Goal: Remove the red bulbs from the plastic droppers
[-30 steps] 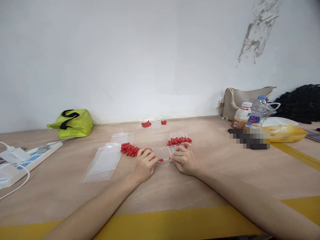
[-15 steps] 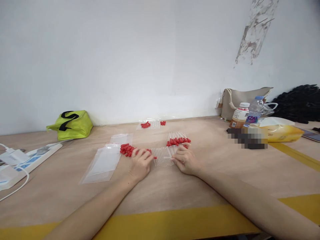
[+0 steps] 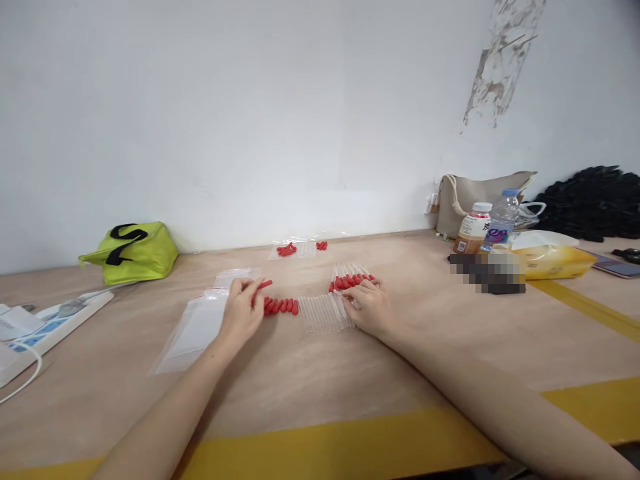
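A red rubber bulb [image 3: 265, 284] sticks out from the closed fingertips of my left hand [image 3: 244, 312], above the left end of a row of red bulbs [image 3: 283, 306]. Between my hands lies a row of thin clear tubes [image 3: 323, 314], side by side on the table. My right hand [image 3: 369, 308] has its fingers bent together at the right end of this row; what they hold, if anything, is hidden. Just behind them is a bunch of clear tubes with red bulbs [image 3: 353, 281] on their near ends, partly covered by that hand.
Clear plastic bags [image 3: 197, 327] lie left of my left hand. Farther back are a bag with red bulbs and tubes [image 3: 287, 249] and a lime-green pouch [image 3: 140, 253]. A power strip [image 3: 75, 320] sits at left; bottles [image 3: 473, 230] and a yellow tissue pack [image 3: 560, 262] stand at right.
My left hand has moved left from the tubes to the loose bulbs. My right hand has moved slightly back, and the clear tube that was at its fingertips no longer shows there.
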`<state>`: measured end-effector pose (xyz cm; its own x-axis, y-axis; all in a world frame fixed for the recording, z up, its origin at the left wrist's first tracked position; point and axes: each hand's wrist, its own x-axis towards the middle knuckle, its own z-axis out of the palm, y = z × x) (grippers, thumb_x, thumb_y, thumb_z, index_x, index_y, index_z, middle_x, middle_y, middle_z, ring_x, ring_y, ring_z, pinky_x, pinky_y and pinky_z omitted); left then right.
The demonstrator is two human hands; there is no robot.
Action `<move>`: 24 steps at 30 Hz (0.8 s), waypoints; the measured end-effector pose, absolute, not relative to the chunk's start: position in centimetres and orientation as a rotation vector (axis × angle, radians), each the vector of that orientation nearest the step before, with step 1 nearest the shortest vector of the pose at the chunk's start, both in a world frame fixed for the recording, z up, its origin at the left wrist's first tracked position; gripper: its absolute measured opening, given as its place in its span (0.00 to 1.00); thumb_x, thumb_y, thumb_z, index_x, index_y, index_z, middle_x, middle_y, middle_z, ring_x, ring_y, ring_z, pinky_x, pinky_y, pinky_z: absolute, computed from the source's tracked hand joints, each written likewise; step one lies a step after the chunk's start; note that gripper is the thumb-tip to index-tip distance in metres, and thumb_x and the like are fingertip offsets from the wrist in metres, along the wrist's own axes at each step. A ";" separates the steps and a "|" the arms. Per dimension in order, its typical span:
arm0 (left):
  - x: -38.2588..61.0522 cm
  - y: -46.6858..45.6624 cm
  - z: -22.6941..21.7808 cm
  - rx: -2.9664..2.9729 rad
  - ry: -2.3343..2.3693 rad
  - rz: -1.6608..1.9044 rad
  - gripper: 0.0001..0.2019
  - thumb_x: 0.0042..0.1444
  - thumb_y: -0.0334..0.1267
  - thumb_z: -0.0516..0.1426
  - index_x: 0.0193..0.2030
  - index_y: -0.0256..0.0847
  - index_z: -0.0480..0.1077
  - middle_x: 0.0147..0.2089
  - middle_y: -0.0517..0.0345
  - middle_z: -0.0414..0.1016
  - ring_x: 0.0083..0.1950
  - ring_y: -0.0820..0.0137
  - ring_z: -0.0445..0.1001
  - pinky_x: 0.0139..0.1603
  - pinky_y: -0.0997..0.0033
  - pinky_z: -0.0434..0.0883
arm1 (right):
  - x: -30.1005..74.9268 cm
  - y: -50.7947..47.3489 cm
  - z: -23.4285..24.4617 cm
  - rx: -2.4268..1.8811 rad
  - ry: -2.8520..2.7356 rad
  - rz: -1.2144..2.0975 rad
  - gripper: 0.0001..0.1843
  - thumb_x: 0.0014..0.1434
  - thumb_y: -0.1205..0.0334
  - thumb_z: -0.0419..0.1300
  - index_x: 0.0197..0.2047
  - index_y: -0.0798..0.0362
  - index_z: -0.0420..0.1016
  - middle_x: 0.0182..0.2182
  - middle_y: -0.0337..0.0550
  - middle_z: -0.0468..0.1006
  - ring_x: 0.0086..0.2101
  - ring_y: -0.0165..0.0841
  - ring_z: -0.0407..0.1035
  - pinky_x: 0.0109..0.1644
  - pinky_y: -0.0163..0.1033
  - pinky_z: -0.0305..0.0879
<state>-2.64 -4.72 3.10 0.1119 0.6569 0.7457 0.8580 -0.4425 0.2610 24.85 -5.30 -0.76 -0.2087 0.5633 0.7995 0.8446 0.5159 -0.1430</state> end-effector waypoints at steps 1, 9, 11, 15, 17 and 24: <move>-3.5 -4.4 3.5 -2.124 -1.589 -1.236 0.14 0.55 0.34 0.48 0.46 0.39 0.68 0.37 0.53 0.65 0.39 0.65 0.68 0.38 0.64 0.68 | 24.6 -5.2 -0.9 -1.150 -1.916 -0.447 0.09 0.55 0.63 0.53 0.29 0.51 0.74 0.26 0.39 0.77 0.31 0.30 0.64 0.44 0.40 0.46; -9.6 -2.4 4.5 -1.914 -2.002 -1.258 0.15 0.48 0.43 0.55 0.42 0.40 0.66 0.35 0.58 0.72 0.32 0.67 0.69 0.31 0.67 0.66 | 24.1 -5.5 -1.1 -1.154 -2.044 -0.426 0.14 0.53 0.49 0.55 0.32 0.49 0.76 0.27 0.40 0.76 0.32 0.32 0.61 0.45 0.44 0.45; -10.3 -1.9 4.0 -1.907 -2.069 -1.263 0.15 0.47 0.45 0.56 0.39 0.41 0.66 0.34 0.59 0.73 0.31 0.67 0.69 0.31 0.68 0.66 | 24.0 -5.7 -1.0 -1.130 -2.063 -0.399 0.18 0.51 0.44 0.55 0.32 0.49 0.76 0.27 0.41 0.75 0.33 0.32 0.61 0.44 0.44 0.45; -10.9 -1.0 2.9 -1.915 -2.155 -1.220 0.14 0.45 0.46 0.56 0.38 0.41 0.66 0.34 0.58 0.74 0.30 0.69 0.69 0.32 0.69 0.66 | 24.0 -5.7 -0.8 -1.090 -2.082 -0.364 0.21 0.51 0.41 0.55 0.32 0.50 0.76 0.27 0.42 0.75 0.33 0.33 0.61 0.44 0.44 0.45; -11.2 -0.6 2.5 -1.873 -2.228 -1.175 0.15 0.47 0.46 0.55 0.38 0.40 0.66 0.36 0.56 0.74 0.32 0.68 0.70 0.32 0.71 0.66 | 24.0 -5.7 -0.8 -1.100 -2.052 -0.367 0.20 0.52 0.43 0.55 0.33 0.50 0.76 0.27 0.42 0.75 0.32 0.32 0.61 0.44 0.43 0.45; -11.8 0.2 1.5 -1.861 -2.346 -0.965 0.14 0.49 0.46 0.52 0.34 0.39 0.71 0.35 0.51 0.76 0.36 0.62 0.73 0.34 0.68 0.65 | 24.6 -5.4 -0.4 -1.208 -1.885 -0.423 0.16 0.56 0.48 0.53 0.30 0.49 0.76 0.27 0.41 0.74 0.33 0.31 0.63 0.44 0.41 0.45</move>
